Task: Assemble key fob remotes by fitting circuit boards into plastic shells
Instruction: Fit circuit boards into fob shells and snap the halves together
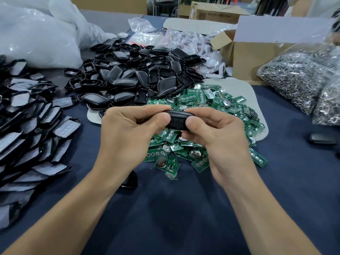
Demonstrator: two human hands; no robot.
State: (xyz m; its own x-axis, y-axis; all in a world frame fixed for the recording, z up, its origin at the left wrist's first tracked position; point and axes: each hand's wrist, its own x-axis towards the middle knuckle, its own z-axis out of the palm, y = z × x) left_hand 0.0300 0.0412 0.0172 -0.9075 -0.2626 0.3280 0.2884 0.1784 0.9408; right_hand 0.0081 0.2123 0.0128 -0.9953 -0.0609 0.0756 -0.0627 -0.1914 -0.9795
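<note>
A black key fob shell [177, 120] is held between both hands above the table. My left hand [128, 129] grips its left end with thumb and curled fingers. My right hand [215, 131] pinches its right end, thumb on the front face. Just behind and under the hands lies a heap of green circuit boards [211, 111] with coin cells. Farther back is a pile of black plastic shells [139, 76]. Whether a board sits inside the held shell is hidden.
Grey-faced button pads in black frames [31, 133] are heaped at the left. Bags of metal key rings [301, 80] and a cardboard box [257, 54] stand at the right. One black shell part [129, 181] lies under my left wrist, another black fob [322, 138] at the right edge.
</note>
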